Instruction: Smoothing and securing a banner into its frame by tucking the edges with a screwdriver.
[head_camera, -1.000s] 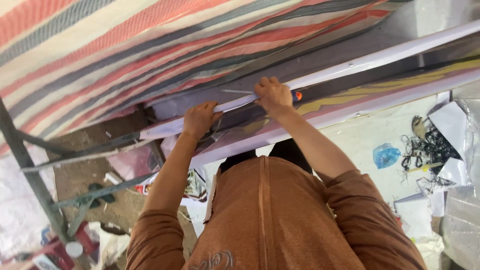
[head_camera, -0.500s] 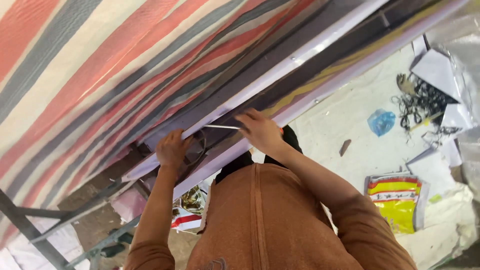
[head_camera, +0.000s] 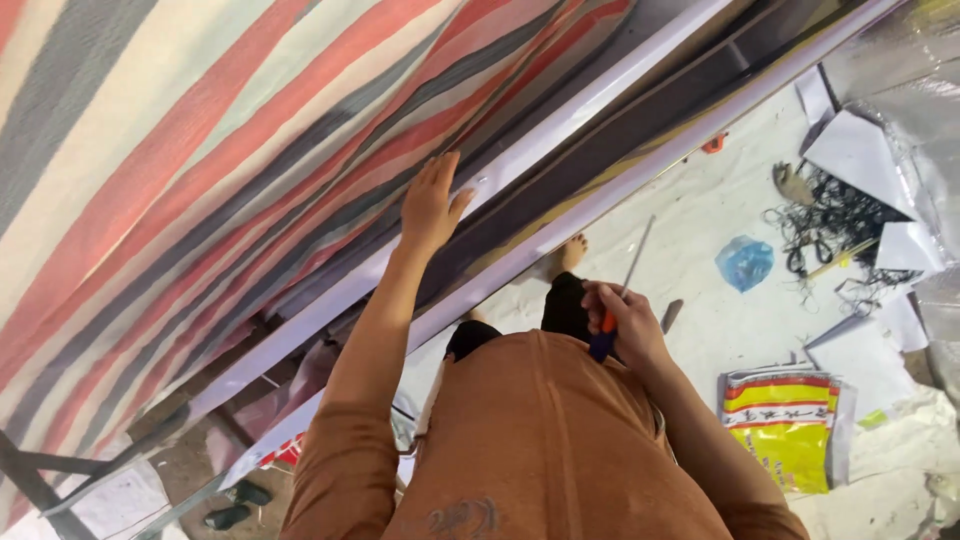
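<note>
Since the earlier frame the right hand (head_camera: 622, 322) has dropped off the rail toward the body, while the left hand (head_camera: 432, 205) has slid further along it; nearest, at about four o'clock, the right fingers are curled shut around the orange-and-blue handle of a screwdriver (head_camera: 622, 290), its thin metal shaft pointing up toward one o'clock; judged by its look, the tool is light, stiff and slim, best gripped on the moulded handle, as the bare shaft would slip. Further out, at eleven o'clock, the left fingers lie flat and spread, gripping nothing, palm pressed on the long white rail (head_camera: 560, 125), which seems rigid and smooth; beside it hangs the soft striped tarpaulin (head_camera: 180, 150). Down on the floor (head_camera: 700, 210), at four o'clock, lies a flat rectangular yellow sack (head_camera: 785, 425) with red bands; at two o'clock sit a crumpled blue bag (head_camera: 744, 262), then white sheets (head_camera: 850, 150).
</note>
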